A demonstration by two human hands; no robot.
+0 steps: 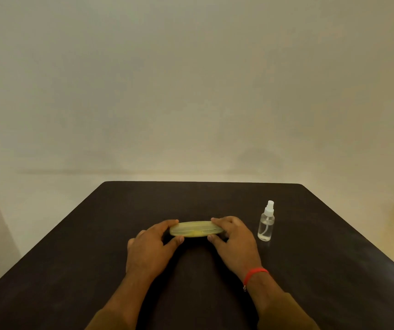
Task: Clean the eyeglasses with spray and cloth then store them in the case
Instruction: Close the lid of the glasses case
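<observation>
A pale yellow, translucent eyeglass case (196, 229) lies closed and lengthwise on the dark table (96, 234), near its middle. My left hand (152, 246) grips the case's left end between thumb and fingers. My right hand (233, 239) grips its right end the same way; a red thread is tied around that wrist. A faint frame outline shows through the lid, but I cannot tell the eyeglasses or a cloth clearly. A small clear spray bottle (266, 222) with a white nozzle stands upright to the right of my right hand, apart from it.
The table's far edge (203, 182) runs across the middle of the view, with pale floor and a plain wall behind. Bare dark tabletop stretches to the left of my hands and in front of the case.
</observation>
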